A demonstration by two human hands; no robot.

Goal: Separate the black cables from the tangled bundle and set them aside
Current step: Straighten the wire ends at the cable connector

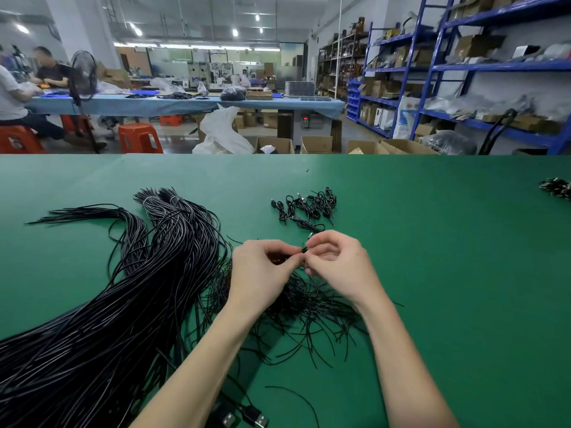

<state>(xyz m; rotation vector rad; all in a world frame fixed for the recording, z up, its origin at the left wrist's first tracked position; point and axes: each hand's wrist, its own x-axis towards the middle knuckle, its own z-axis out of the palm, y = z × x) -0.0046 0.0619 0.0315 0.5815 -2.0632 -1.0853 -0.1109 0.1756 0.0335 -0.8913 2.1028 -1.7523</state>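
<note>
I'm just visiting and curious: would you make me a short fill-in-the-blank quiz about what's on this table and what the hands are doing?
1. The table is covered in ___ cloth.
2. Both hands, left hand and right hand, pinch one thin ___ cable between them.
3. The long bundle lies on the person's ___ side.
4. The small coiled cables lie ___ the hands, farther from the person.

Missing words: green; black; left; beyond

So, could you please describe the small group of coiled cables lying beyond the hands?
The coiled cables are short, thin and black, each wound into a small loop, some with plug ends showing. They lie loosely clustered on the green table, beyond both hands and apart from the long bundle. Nothing touches them.
</note>
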